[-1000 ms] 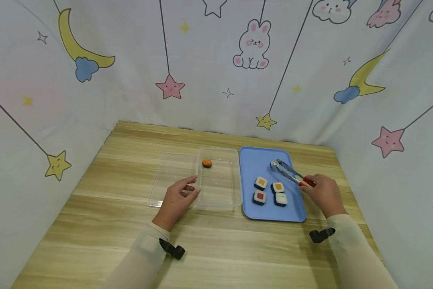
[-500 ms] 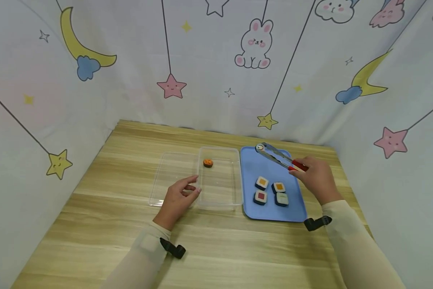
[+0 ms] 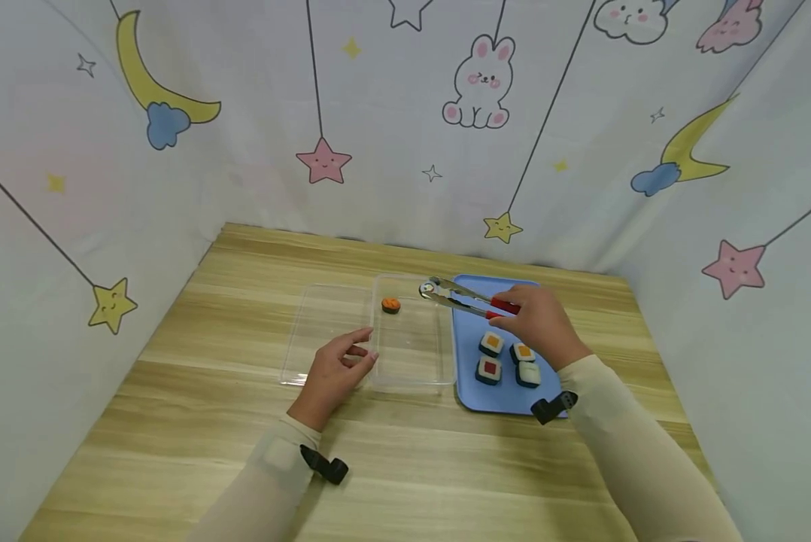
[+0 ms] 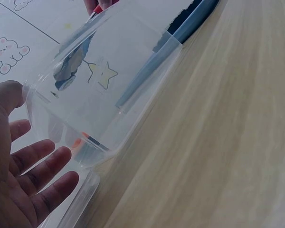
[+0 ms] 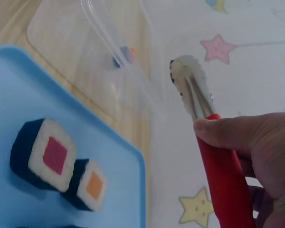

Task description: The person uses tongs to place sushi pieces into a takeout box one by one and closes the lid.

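Observation:
My right hand [image 3: 537, 320] grips red-handled metal tongs [image 5: 223, 175]. Their tips, over the far part of a clear plastic box [image 3: 412, 385], hold a small whitish toy sushi piece [image 3: 428, 289], largely covered by the metal. Inside the box, near its far left corner, sits an orange-topped toy sushi [image 3: 390, 305]. At the box's left wall is my left hand [image 3: 334, 376], fingers loosely spread; in the left wrist view a digit touches the rim. Several toy sushi rolls [image 5: 52, 154] stand on a blue tray [image 3: 473, 399] beneath my right forearm.
A clear plastic lid [image 3: 324, 316] lies left of the box on the wooden table [image 3: 392, 467]. The tray stands against the box's right side. Behind the table hangs a white cloth [image 3: 378, 203] printed with stars and a rabbit.
My right hand has lifted the tongs with the small sushi piece off the tray and carried them left over the box. The left hand stays in place.

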### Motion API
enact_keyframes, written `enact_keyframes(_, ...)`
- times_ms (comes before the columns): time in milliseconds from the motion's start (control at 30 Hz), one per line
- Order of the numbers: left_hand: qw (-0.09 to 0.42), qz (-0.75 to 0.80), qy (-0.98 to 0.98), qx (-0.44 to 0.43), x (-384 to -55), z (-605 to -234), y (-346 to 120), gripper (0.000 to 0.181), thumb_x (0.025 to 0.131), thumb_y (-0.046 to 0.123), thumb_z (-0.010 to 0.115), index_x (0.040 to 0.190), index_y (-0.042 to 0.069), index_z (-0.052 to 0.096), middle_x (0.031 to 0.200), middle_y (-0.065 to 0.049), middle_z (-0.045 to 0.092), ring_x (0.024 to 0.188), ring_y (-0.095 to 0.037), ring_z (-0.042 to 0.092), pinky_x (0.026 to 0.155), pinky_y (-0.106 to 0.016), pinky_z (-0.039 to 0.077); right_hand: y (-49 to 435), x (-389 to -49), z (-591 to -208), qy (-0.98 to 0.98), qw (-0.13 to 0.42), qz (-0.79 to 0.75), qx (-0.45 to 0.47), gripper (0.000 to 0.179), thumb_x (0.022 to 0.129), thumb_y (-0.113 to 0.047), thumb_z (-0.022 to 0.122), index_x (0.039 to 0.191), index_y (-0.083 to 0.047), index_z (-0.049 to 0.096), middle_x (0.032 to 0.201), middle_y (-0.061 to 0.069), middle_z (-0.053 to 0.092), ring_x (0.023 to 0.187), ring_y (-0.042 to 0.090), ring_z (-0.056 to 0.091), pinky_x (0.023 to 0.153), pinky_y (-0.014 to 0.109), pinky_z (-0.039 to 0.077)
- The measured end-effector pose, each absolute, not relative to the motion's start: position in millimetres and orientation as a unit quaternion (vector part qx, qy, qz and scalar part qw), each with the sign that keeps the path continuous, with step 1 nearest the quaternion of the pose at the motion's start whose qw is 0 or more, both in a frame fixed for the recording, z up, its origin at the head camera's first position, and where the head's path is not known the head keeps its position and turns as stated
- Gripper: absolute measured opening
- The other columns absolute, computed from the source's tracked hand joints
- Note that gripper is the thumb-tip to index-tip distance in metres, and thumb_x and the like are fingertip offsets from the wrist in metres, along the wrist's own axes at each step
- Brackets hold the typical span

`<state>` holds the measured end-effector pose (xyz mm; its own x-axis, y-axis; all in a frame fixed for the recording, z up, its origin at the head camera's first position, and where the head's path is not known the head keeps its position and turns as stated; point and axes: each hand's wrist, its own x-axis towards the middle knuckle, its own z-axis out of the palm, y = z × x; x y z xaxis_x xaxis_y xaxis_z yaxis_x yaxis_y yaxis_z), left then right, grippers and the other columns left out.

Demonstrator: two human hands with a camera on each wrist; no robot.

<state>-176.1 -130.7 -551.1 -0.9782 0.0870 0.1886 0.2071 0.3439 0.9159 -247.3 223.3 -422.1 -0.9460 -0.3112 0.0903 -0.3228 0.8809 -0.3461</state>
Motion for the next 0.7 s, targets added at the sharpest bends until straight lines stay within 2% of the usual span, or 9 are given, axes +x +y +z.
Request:
enact_keyframes(267, 0.055, -0.564, -0.820, -0.087, -175.7, -550.0, -130.2, 0.049, 0.097, 0.030, 0.075, 0.141, 0.011, 0.066, 0.132, -0.010, 0.068, 0.099, -0.022, 0.070, 0.082, -0.046, 0.060, 197.0, -256.7, -422.8, -0.972, -0.011, 0.138, 0.192, 0.043, 0.086, -0.029, 0.088, 0.123, -0.010, 0.077, 0.107, 0.005, 0.075, 0.096, 0.025, 0.069, 0.082, 0.044, 0.059)
enact_keyframes(433, 0.057, -0.562, -0.820, -0.090, -176.0, -550.5, -130.2, 0.050, 0.097, 0.031, 0.075, 0.142, 0.011, 0.065, 0.130, -0.011, 0.068, 0.099, -0.022, 0.070, 0.081, -0.045, 0.061, 184.1, -264.8, -424.6, -0.974, -0.028, 0.102, 0.199, 0.041, 0.085, -0.029, 0.088, 0.121, -0.011, 0.079, 0.105, 0.002, 0.074, 0.093, 0.021, 0.068, 0.081, 0.041, 0.059)
enact_keyframes(567, 0.058, -0.561, -0.820, -0.092, -175.8, -551.2, -130.2, 0.049, 0.098, 0.031, 0.075, 0.142, 0.011, 0.065, 0.130, -0.011, 0.068, 0.100, -0.022, 0.070, 0.081, -0.047, 0.061, 172.4, -268.4, -424.8, -0.975, -0.026, 0.073, 0.207, 0.039, 0.086, -0.026, 0.088, 0.121, -0.011, 0.079, 0.107, 0.003, 0.075, 0.094, 0.022, 0.068, 0.080, 0.041, 0.059)
enact_keyframes(633, 0.059, -0.560, -0.821, -0.093, -175.7, -551.1, -130.3, 0.049, 0.098, 0.032, 0.075, 0.142, 0.011, 0.065, 0.129, -0.010, 0.069, 0.099, -0.022, 0.071, 0.081, -0.046, 0.061, 165.9, -269.3, -423.9, -0.975, -0.019, 0.058, 0.214, 0.034, 0.086, -0.023, 0.087, 0.116, -0.011, 0.080, 0.105, 0.004, 0.076, 0.093, 0.022, 0.069, 0.080, 0.040, 0.060)
enact_keyframes(700, 0.059, -0.561, -0.820, -0.093, -175.6, -551.1, -130.4, 0.050, 0.098, 0.033, 0.075, 0.142, 0.012, 0.065, 0.127, -0.010, 0.069, 0.097, -0.021, 0.071, 0.080, -0.045, 0.061, 159.4, -269.5, -421.4, -0.974, -0.009, 0.044, 0.222, 0.021, 0.086, -0.019, 0.086, 0.104, -0.011, 0.082, 0.095, 0.003, 0.076, 0.083, 0.020, 0.067, 0.073, 0.038, 0.058)
